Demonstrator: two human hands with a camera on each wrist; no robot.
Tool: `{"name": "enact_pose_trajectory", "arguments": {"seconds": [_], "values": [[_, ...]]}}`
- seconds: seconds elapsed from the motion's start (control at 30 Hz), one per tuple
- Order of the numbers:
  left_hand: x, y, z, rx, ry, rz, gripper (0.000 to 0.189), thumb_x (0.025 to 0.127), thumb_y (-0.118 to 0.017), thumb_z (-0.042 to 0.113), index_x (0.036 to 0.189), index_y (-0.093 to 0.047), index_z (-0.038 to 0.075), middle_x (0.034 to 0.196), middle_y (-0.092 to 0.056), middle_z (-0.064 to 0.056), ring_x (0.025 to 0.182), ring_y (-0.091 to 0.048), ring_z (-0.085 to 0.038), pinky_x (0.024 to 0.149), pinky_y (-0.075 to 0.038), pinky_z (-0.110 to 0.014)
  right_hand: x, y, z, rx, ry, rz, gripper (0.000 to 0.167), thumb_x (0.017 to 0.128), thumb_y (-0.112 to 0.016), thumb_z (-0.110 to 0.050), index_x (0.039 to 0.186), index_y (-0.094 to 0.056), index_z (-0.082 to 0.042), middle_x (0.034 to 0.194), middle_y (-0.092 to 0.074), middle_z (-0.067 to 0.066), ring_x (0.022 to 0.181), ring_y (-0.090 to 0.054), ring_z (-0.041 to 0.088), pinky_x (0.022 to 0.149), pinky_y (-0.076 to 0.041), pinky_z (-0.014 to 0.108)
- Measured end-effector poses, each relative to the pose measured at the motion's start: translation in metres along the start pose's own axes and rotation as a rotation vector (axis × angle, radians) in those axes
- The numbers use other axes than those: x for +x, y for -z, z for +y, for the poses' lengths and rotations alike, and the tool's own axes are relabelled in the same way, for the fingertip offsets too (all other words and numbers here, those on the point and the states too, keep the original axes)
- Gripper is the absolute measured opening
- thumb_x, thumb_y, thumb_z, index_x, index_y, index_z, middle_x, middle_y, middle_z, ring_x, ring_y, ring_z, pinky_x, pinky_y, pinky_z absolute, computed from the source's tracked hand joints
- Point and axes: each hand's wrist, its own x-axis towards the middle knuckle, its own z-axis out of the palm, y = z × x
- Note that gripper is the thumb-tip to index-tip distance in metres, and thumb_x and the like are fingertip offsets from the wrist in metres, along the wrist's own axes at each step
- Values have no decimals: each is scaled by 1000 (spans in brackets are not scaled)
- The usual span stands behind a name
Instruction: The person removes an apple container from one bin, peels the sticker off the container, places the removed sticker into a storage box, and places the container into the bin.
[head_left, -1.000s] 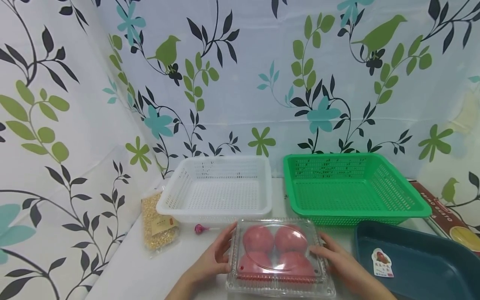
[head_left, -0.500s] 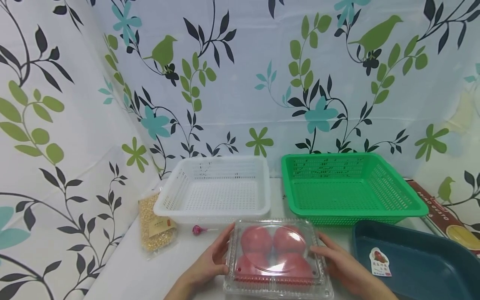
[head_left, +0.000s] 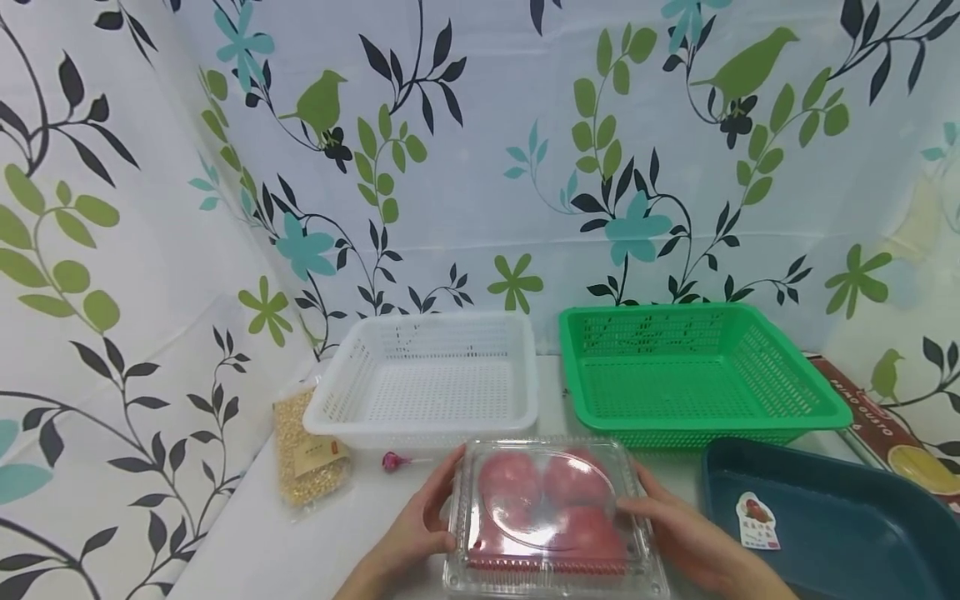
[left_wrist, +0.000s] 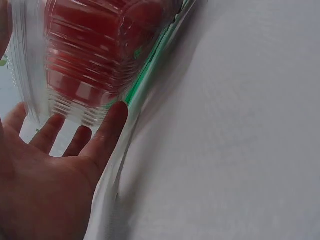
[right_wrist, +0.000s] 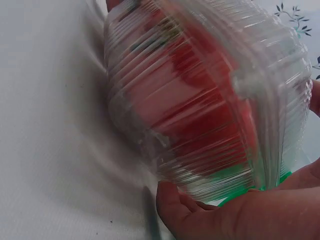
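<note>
A clear ribbed plastic clamshell box sits low in the middle of the head view, with several round red fruits inside that look like tomatoes. My left hand grips its left side, and my right hand holds the right side with a finger over the lid's edge. In the left wrist view, fingertips reach the lower wall of the box. The right wrist view has my right hand around a lower corner. Whether the box rests fully on the table cannot be made out.
Behind the box stand a white basket and a green basket. A dark blue tray with a sticker is at right, near a brown package. On the left lie a bag of yellow grains and a pink lollipop.
The head view's scene has slid slightly left. Glare on the lid has shifted, while both hands keep their hold on the box.
</note>
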Motion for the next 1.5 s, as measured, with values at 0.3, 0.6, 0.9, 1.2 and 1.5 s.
{"name": "enact_pose_trajectory", "arguments": {"seconds": [0.3, 0.6, 0.9, 1.2, 1.5], "values": [[0, -6, 4, 17, -52, 13, 100, 90, -78, 39, 163, -15, 13, 165, -11, -19, 140, -35, -23, 94, -52, -52, -3, -5, -5, 32, -39, -20, 83, 105, -47, -22, 159, 16, -21, 155, -13, 29, 130, -38, 29, 102, -41, 44], [-2, -8, 8, 13, -62, 28, 101, 89, -76, 45, 163, -15, 13, 164, -16, -15, 141, -35, -23, 100, -49, -48, -13, -3, -16, 49, -17, -128, 78, 105, -45, -20, 159, 11, -23, 152, -30, 14, 131, -41, 29, 105, -37, 46], [0, -8, 18, 19, -87, 38, 97, 90, -74, 47, 162, -19, 12, 163, -24, -3, 142, -35, -19, 102, -48, -44, -16, 3, -19, 43, -5, -161, 82, 105, -45, -16, 160, 14, -24, 154, -33, 11, 131, -47, 29, 106, -39, 52], [-1, -6, 28, 26, -116, 43, 96, 91, -73, 48, 161, -21, 10, 161, -29, -2, 141, -36, -20, 100, -49, -44, -16, 10, -23, 122, 2, -233, 81, 106, -46, -18, 160, 15, -22, 159, -24, 7, 132, -43, 27, 106, -41, 57], [-1, -5, 36, 14, -114, 49, 94, 92, -72, 46, 162, -20, 11, 163, -27, -5, 144, -31, -18, 101, -48, -44, -18, 2, -28, 90, 90, -202, 49, 108, -45, -16, 151, -36, -38, 144, -49, 9, 129, -51, 30, 103, -45, 53]]}}
